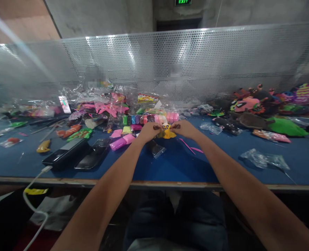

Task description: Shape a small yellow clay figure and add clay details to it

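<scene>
A small yellow figure with dark eye marks and a white top stands upright on the blue table. My left hand is at its left side, fingers closed together around something I cannot make out. On the right side of the figure my right hand has its fingers pinched together, and what they hold is too small to name. A small clear bag with dark contents lies just in front of the figure. Pink sticks rest to the right of it.
Colored clay packs lie left of my hands. Further left are a black phone and a black device with a white cable. Crumpled plastic and dark plush-like shapes are at right. A perforated screen stands behind.
</scene>
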Motion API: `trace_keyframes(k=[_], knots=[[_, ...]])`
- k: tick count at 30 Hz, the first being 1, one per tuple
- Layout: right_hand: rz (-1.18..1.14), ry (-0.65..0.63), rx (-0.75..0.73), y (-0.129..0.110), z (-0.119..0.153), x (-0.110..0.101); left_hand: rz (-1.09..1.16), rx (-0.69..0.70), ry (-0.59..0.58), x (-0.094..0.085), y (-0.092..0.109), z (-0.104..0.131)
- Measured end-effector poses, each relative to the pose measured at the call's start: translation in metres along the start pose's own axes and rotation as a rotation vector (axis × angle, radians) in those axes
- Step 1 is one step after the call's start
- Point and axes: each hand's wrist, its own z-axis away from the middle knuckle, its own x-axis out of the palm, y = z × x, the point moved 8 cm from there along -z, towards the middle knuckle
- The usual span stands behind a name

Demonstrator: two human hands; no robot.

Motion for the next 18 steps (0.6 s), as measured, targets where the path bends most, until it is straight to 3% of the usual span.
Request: trace_keyframes(k=[6, 8, 10, 14, 16, 18], knots=[[0.008, -0.025, 0.012, 0.001, 0.0, 0.005, -0.024, 0.01, -0.013, 0.003, 0.005, 0.0], [0.023, -0.03, 0.031, 0.001, 0.001, 0.006, -0.068, -0.005, 0.017, -0.007, 0.007, 0.0], [0.04, -0.036, 0.045, 0.002, 0.001, 0.006, -0.161, -0.061, 0.085, -0.028, 0.003, 0.002], [0.077, -0.052, 0.022, -0.001, 0.001, 0.009, -0.386, -0.272, 0.23, -0.086, -0.029, 0.016], [0.086, -0.071, 0.012, -0.001, 0.001, 0.011, -0.478, -0.412, 0.16, -0.102, -0.056, 0.024], [0.089, -0.088, 0.007, -0.001, 0.001, 0.013, -0.505, -0.54, -0.019, -0.103, -0.082, 0.033]])
